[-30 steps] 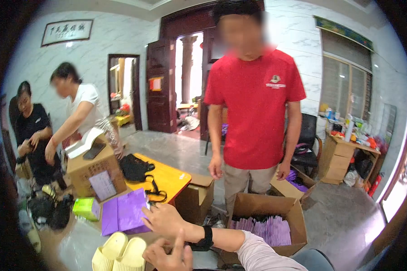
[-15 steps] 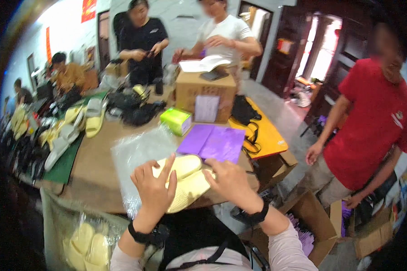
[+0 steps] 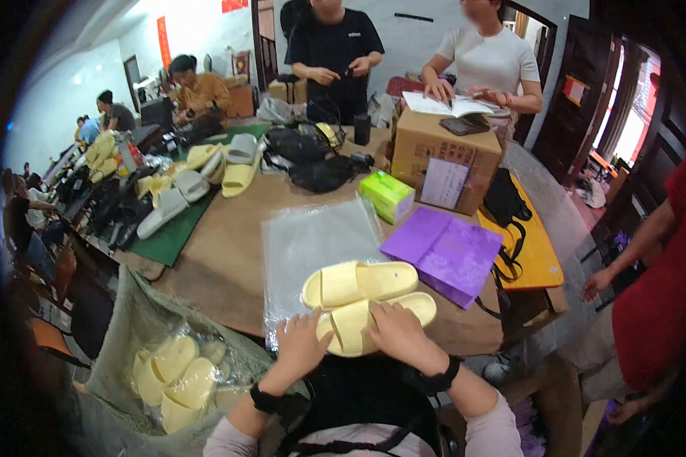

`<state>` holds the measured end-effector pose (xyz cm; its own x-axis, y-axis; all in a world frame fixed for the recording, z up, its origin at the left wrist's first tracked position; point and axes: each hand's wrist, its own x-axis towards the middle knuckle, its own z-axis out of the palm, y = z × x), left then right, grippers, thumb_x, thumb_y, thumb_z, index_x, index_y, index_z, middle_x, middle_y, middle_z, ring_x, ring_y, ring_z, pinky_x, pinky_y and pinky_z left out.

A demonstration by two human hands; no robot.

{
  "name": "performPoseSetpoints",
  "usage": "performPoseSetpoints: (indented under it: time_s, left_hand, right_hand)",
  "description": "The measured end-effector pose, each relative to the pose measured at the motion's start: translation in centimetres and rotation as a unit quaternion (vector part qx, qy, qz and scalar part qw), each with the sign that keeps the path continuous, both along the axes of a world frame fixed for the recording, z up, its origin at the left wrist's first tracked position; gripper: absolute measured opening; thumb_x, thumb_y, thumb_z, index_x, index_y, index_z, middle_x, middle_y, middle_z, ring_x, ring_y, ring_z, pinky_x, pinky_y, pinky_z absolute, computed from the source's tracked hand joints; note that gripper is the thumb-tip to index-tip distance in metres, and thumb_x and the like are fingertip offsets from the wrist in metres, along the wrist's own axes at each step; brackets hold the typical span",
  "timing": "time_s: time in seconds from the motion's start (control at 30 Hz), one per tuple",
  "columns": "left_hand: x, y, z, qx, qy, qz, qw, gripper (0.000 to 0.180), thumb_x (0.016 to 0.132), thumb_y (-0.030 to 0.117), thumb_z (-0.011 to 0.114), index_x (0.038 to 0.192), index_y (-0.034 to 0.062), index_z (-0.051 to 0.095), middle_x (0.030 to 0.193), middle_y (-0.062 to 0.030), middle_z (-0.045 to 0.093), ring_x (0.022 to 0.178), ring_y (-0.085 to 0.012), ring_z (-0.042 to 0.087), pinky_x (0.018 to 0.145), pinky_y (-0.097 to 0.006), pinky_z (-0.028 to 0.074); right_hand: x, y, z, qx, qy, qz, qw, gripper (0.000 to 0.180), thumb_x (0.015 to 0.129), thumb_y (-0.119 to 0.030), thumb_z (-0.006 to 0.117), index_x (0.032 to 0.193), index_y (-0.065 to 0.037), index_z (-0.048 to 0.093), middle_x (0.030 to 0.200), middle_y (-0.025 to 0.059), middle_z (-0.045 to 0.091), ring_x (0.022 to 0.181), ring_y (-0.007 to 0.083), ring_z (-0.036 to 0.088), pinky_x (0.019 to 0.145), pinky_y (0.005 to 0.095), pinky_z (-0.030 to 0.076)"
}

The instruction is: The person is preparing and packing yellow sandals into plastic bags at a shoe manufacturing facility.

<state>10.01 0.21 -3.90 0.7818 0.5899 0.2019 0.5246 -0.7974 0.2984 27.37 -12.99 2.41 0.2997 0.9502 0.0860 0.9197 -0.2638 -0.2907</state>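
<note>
Two pale yellow slippers lie side by side near the table's front edge, straps up. The far slipper (image 3: 389,280) rests partly on a clear plastic bag (image 3: 312,240). My left hand (image 3: 301,337) is closed at the toe end of the near slipper (image 3: 351,324). Around its middle, by the strap, my right hand (image 3: 401,335) grips that same slipper, its fingers over the upper side. A purple bag (image 3: 450,247) lies flat just beyond the heels.
A green tissue box (image 3: 387,196) and a cardboard box (image 3: 446,164) stand farther back. Sample slippers (image 3: 240,164) sit on a green mat (image 3: 179,240) at left. A sack (image 3: 129,312) holds wrapped slippers (image 3: 183,381). Co-workers stand behind the table; a red-shirted person (image 3: 655,305) is at right.
My view has swung left, bringing more of the sack into sight. My raised, spread fingers have come down onto the near slipper, and both slippers now lie parallel with straps showing.
</note>
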Motion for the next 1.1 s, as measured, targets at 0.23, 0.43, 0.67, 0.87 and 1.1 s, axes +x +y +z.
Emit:
performPoseSetpoints:
  time_s: [0.23, 0.43, 0.67, 0.87, 1.1]
  left_hand:
    - [-0.2, -1.7, -1.3, -0.045, -0.017, 0.027, 0.998, 0.068, 0.087, 0.040, 0.056, 0.140, 0.0050, 0.033, 0.130, -0.0229, 0.047, 0.127, -0.0371, 0.039, 0.103, -0.058, 0.021]
    - [-0.7, -0.9, -2.3, -0.075, -0.036, 0.016, 0.996, 0.067, 0.091, 0.040, 0.051, 0.139, -0.0020, 0.032, 0.139, -0.0229, 0.040, 0.133, -0.0360, 0.033, 0.107, -0.056, 0.017]
    - [-1.2, -0.8, -2.2, -0.048, -0.013, -0.019, 0.999, 0.062, 0.092, 0.041, 0.049, 0.135, -0.0035, 0.038, 0.141, -0.0222, 0.038, 0.133, -0.0352, 0.033, 0.107, -0.055, 0.019]
    - [-1.1, -0.5, -2.7, -0.049, 0.001, -0.031, 0.998, 0.060, 0.093, 0.041, 0.046, 0.135, -0.0015, 0.039, 0.141, -0.0208, 0.038, 0.133, -0.0347, 0.033, 0.107, -0.055, 0.021]
    - [-1.2, 0.0, -2.0, -0.043, -0.018, -0.027, 0.999, 0.050, 0.096, 0.037, 0.038, 0.133, 0.0035, 0.044, 0.141, -0.0228, 0.037, 0.131, -0.0361, 0.036, 0.105, -0.056, 0.021]
  right_hand:
    - [1.0, 0.3, 0.2, 0.051, -0.001, -0.048, 0.998, 0.064, 0.077, -0.039, 0.069, 0.121, 0.003, 0.049, 0.111, 0.0185, 0.057, 0.103, 0.0309, 0.054, 0.082, 0.0447, 0.042]
    - [2.9, 1.5, -3.9, 0.092, 0.179, -0.022, 0.979, 0.052, 0.087, -0.032, 0.056, 0.126, 0.001, 0.049, 0.113, 0.0187, 0.056, 0.106, 0.0340, 0.052, 0.088, 0.0438, 0.041]
    - [3.5, 2.6, -5.0, 0.146, 0.004, -0.048, 0.988, 0.035, 0.083, -0.013, 0.057, 0.118, -0.011, 0.059, 0.112, 0.0072, 0.056, 0.108, 0.0252, 0.047, 0.087, 0.0407, 0.034]
    - [3.5, 2.8, -5.5, 0.120, 0.026, -0.037, 0.992, 0.027, 0.079, -0.019, 0.064, 0.105, -0.015, 0.069, 0.101, 0.0031, 0.058, 0.098, 0.0252, 0.048, 0.083, 0.0400, 0.034]
    - [1.9, -0.1, -1.0, 0.228, -0.043, -0.047, 0.972, 0.023, 0.072, -0.011, 0.067, 0.095, -0.009, 0.067, 0.094, 0.0052, 0.058, 0.091, 0.0257, 0.050, 0.076, 0.0385, 0.036]
